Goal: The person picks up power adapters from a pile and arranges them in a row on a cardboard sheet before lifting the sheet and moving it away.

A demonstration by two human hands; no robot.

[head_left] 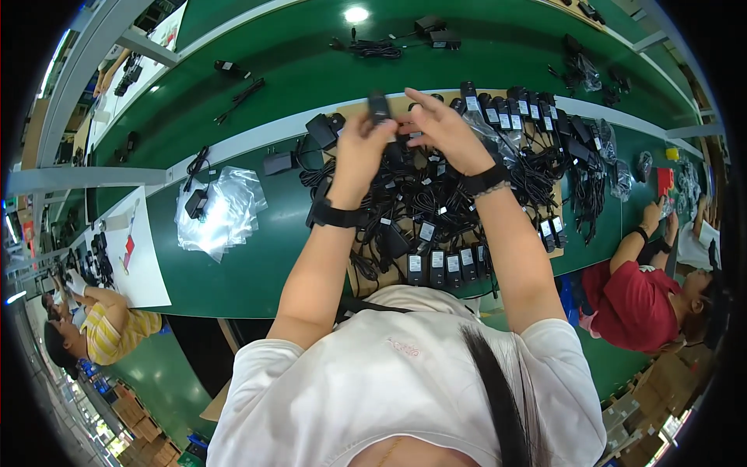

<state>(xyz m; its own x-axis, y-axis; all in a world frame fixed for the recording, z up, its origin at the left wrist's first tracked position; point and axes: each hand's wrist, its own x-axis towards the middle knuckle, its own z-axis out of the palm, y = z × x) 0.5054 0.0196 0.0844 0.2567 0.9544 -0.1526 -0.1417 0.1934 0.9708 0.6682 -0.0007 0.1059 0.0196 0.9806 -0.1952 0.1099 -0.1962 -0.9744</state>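
Note:
My left hand (362, 148) grips a black power adapter (379, 106), raised over the far side of the heap and a little blurred. Close to its right, my right hand (447, 134) has its fingers spread, with nothing seen in it. Whether its fingertips touch the adapter I cannot tell. Below both hands lies a heap of black adapters with coiled cables (420, 183) on brown cardboard (557, 194). Several adapters with white labels (433, 267) stand in a row at the near edge, and more labelled ones (504, 113) line the far right.
Clear plastic bags (226, 214) lie left on the green table (264, 272), a small adapter (196, 204) on top. A raised green shelf (296, 78) behind carries adapters and cables (375, 49). Co-workers sit on either side, one in a red shirt (634, 307), one in yellow stripes (120, 335).

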